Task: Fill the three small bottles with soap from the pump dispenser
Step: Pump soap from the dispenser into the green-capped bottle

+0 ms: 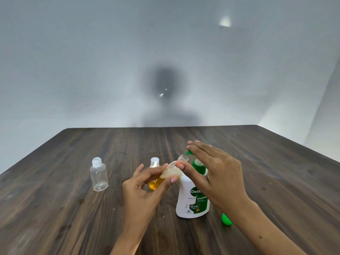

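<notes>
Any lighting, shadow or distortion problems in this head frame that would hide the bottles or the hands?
Head view: wide-angle bend makes the table edge flare outward; a dark head-shaped shadow falls on the wall, clear of the work; a bright patch glares upper right. The left hand, the tilted small bottle it holds, the right hand and the empty bottle are evenly lit and readable.

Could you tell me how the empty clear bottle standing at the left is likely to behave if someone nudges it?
The clear bottle looks empty and thin-walled, so it is probably very light. It stands tall on a narrow base, so a nudge could tip it. Its round body would likely roll across the smooth wooden table.
</notes>
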{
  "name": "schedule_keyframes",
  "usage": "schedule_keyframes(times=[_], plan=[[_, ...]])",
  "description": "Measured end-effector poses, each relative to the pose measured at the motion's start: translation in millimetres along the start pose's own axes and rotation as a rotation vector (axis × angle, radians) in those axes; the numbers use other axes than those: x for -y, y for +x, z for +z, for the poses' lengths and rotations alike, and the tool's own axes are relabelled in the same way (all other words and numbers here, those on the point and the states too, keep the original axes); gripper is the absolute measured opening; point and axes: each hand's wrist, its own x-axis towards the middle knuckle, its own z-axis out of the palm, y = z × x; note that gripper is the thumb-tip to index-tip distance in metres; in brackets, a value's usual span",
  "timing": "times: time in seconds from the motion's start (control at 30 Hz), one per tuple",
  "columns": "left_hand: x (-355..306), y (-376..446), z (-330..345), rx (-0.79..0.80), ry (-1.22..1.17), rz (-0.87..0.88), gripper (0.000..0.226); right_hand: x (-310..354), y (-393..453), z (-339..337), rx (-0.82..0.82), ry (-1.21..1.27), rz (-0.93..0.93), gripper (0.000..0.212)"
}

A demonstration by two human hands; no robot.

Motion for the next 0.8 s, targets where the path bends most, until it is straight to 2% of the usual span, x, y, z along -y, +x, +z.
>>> schedule_keyframes(times=[0.8], plan=[[2.4, -0.1, -0.3, 0.005, 0.021, 0.001, 0.028, -1.7, -4.6, 1.4, 0.026, 0.021, -0.008, 0.074]])
